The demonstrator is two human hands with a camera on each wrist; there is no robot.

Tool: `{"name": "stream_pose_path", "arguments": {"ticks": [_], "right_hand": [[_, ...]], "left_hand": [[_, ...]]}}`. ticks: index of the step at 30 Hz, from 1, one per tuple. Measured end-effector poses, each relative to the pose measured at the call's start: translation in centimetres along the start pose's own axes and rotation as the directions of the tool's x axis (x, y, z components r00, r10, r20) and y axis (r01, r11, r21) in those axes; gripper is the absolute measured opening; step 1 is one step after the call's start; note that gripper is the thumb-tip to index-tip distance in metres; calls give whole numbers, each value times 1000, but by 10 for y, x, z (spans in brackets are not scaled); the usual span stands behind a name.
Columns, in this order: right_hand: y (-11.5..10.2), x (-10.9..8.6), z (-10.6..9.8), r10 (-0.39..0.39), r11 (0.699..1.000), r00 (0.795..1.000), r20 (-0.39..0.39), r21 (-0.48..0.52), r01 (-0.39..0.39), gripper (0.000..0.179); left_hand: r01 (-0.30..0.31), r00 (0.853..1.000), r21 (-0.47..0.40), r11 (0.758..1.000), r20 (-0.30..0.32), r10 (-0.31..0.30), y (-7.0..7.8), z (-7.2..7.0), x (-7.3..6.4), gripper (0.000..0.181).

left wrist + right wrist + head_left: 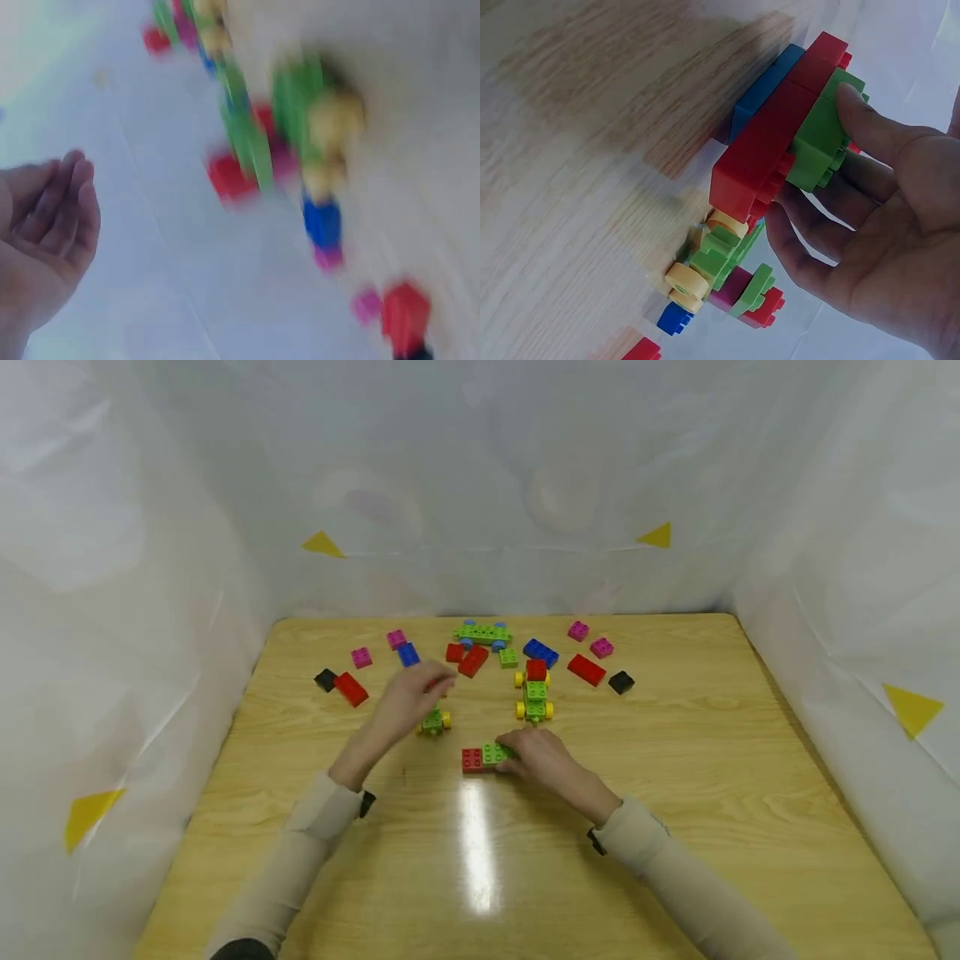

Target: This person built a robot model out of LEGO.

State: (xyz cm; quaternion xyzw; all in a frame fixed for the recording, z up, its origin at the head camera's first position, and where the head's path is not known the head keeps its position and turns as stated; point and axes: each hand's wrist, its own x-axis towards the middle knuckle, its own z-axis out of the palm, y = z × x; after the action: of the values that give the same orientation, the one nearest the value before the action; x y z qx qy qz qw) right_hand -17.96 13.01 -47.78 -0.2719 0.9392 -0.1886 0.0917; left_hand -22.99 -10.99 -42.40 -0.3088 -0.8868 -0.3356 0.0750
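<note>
My right hand [542, 756] pinches a green toy brick [821, 139] that is part of a small block stack. Red bricks [761, 146] sit under the green one, and a blue brick [765, 90] forms the stack's bottom. In the right wrist view the thumb lies on the green brick's side, and fingers reach behind it. My left hand [411, 697] hangs over the left green wheeled base [432, 722], partly hiding it. Its fingers [64, 202] are loosely bent and nothing shows in them; the left wrist view is blurred.
A yellow-wheeled green car [536, 697] with a red brick stands right of centre. Behind lies a blue-wheeled green base [482, 634]. Loose bricks flank it, including red [587, 669], blue [541, 652], pink [362, 657] and black [621, 682] ones. White sheeting [480, 485] surrounds the table.
</note>
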Motion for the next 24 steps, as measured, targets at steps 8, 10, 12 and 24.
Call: {"name": "stream_pose_path", "arguments": {"ticks": [8,10,12,24], "right_hand": [[6,2,0,19,997,1000,-1,68,-19,42],[7,2,0,5,996,1000,-14,84,-4,42],[8,2,2,-1,996,1000,-21,92,3,41],[8,-3,6,14,994,1000,-22,110,-11,43]], "left_hand": [[153,981,274,950,70,-179,-86,-22,27,37],[152,964,365,919,148,-219,-101,-16,26,46],[132,942,444,886,222,-252,-112,-10,25,52],[63,949,603,795,210,-234,-131,7,23,30]]}}
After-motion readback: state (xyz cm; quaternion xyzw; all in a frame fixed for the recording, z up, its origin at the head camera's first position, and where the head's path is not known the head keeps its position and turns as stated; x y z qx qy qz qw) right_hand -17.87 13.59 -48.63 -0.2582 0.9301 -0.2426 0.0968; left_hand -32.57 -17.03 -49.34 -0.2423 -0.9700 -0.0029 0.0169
